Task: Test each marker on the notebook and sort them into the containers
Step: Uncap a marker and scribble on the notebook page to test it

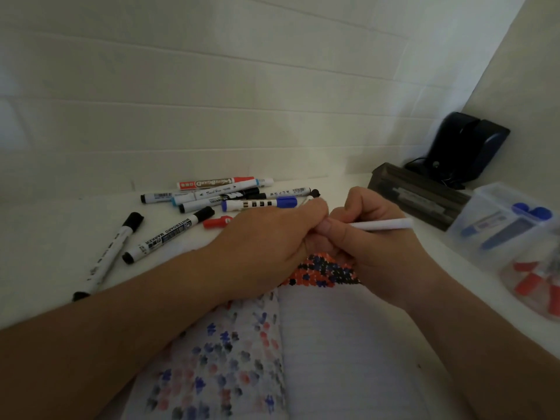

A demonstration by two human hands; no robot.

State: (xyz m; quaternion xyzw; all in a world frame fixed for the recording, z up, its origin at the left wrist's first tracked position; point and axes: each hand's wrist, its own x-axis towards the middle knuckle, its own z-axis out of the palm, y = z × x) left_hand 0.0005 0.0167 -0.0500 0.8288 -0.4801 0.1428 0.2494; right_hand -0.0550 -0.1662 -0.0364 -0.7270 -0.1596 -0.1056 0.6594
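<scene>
My right hand (366, 237) grips a white marker (385, 224) whose barrel points right; its tip end is hidden between my two hands. My left hand (269, 247) is curled against the right one, fingers closed at the marker's tip end; whether it holds a cap is hidden. Both hands hover over the open notebook (333, 344), whose pages carry red, blue and black test marks. A pile of markers (230, 194) lies behind the hands. A loose red cap (216, 222) sits by my left hand.
Two black-capped markers (168, 234) lie at left on the white table. At right stand a clear container with blue markers (503, 222), a clear container with red markers (536, 286), and a dark box (418, 195). A black device (466, 147) sits in the corner.
</scene>
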